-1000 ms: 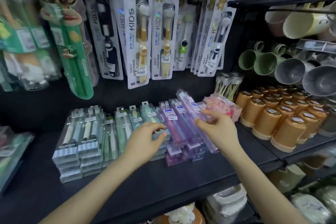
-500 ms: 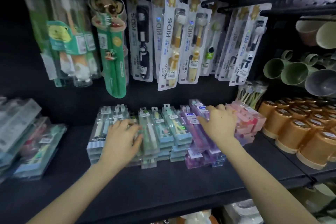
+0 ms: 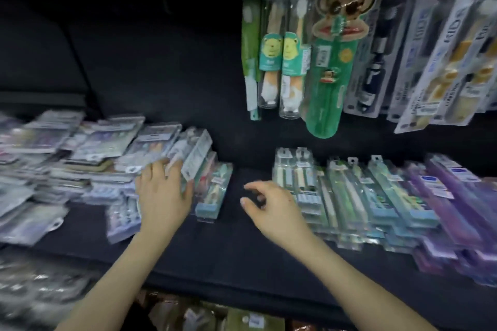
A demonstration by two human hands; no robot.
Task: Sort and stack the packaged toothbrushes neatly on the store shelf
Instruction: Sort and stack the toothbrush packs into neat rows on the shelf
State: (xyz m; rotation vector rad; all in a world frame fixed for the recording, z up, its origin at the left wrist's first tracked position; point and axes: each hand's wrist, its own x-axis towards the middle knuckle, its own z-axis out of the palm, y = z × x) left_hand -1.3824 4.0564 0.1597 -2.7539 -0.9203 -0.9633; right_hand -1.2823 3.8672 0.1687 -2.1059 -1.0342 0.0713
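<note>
On the black shelf (image 3: 234, 250), a loose, blurred pile of packaged toothbrushes (image 3: 80, 148) spreads over the left side. At its right edge a clear pack (image 3: 195, 154) stands tilted above a teal pack (image 3: 212, 196) lying flat. My left hand (image 3: 161, 196) lies on this edge of the pile, its straight fingers touching the tilted pack. My right hand (image 3: 269, 207) hovers over the bare gap in the middle, fingers loosely curled, holding nothing. To its right stand neat stacks of green and teal packs (image 3: 349, 196), then purple packs (image 3: 457, 196).
Hanging above the neat stacks are carded children's toothbrushes, a green monkey pack (image 3: 330, 62) and white KIDS cards (image 3: 443, 48). The back wall on the left is dark and bare. More blurred goods (image 3: 40, 290) sit on a lower level at the left.
The view has swung left. Both hands left the green and purple stacks; the left now touches the messy pile at the left, and the right hovers over the gap.
</note>
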